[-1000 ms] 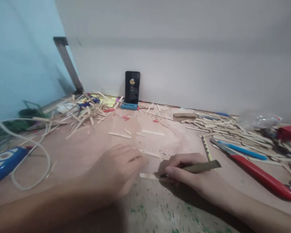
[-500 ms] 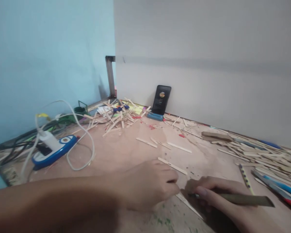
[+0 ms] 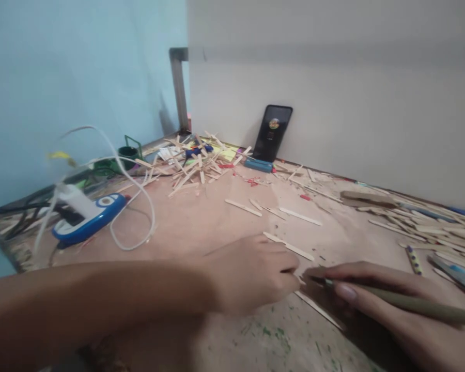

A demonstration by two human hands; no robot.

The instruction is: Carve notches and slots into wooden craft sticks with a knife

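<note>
My left hand (image 3: 256, 274) is closed, palm down, with its fingertips on the near end of a pale wooden craft stick (image 3: 321, 311) that slants down to the right. The fingers hide part of this stick. My right hand (image 3: 387, 305) grips a slim olive-handled tool (image 3: 414, 304) whose dark, narrow tip points left, close to my left fingertips. Shadow and blur keep me from seeing whether the tip touches the wood. A second craft stick (image 3: 289, 245) lies flat just beyond my left knuckles.
Loose sticks (image 3: 196, 168) are heaped at the back left; another pile (image 3: 430, 227) lies at right beside scissors (image 3: 455, 276). A phone (image 3: 273, 133) leans on the wall. A blue-and-white power strip (image 3: 89, 219) with a white cable (image 3: 153, 217) sits left. Green specks mark the near tabletop.
The view has tilted downward and turned slightly left, so the scene sits higher and farther right. The olive tool's handle lies lower in my right hand. My left hand keeps its hold.
</note>
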